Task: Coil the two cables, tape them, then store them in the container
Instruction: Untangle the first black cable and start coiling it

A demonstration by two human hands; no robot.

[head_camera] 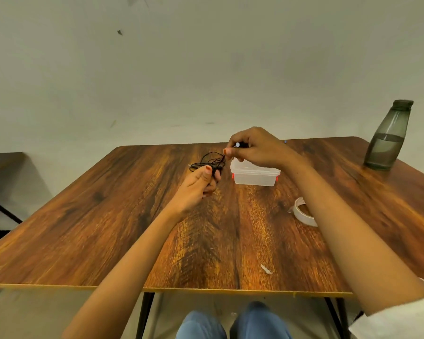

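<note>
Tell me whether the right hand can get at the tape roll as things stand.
Probably yes, once freed: the right hand pinches the black cable, so it must let go first. The tape roll lies on the table beside that forearm, nothing blocking.

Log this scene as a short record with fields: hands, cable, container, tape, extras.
left hand: grips the black cable in loose loops
right hand: pinches the cable's end near the container
container state: clear, on the table, lid apparently on
tape roll: on the table, untouched
extras: grey bottle far right; white scrap near front edge
</note>
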